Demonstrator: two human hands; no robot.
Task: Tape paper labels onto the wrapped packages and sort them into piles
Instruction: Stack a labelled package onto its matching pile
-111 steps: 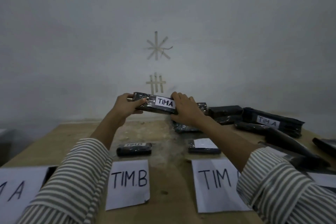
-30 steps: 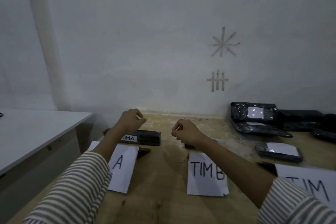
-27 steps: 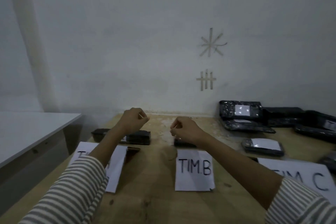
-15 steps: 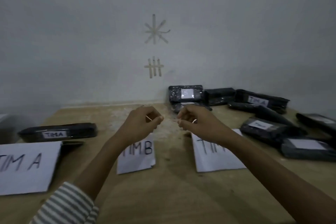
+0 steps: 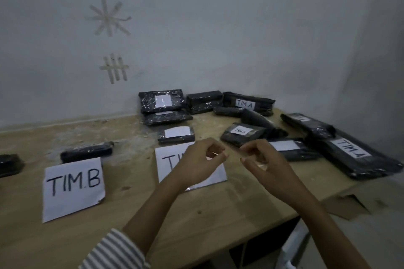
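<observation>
Frame centre — left hand (image 5: 196,166) and right hand (image 5: 263,162), just apart, each pinch a faint clear tape strip (image 5: 234,152).

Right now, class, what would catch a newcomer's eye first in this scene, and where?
Two bare hands, left hand and right hand, nearly meet at centre, fingers pinching what looks like a thin clear tape strip. A white paper sheet lettered TIM.B lies front left. Black plastic-wrapped packages crowd the back right of the wooden table.
</observation>
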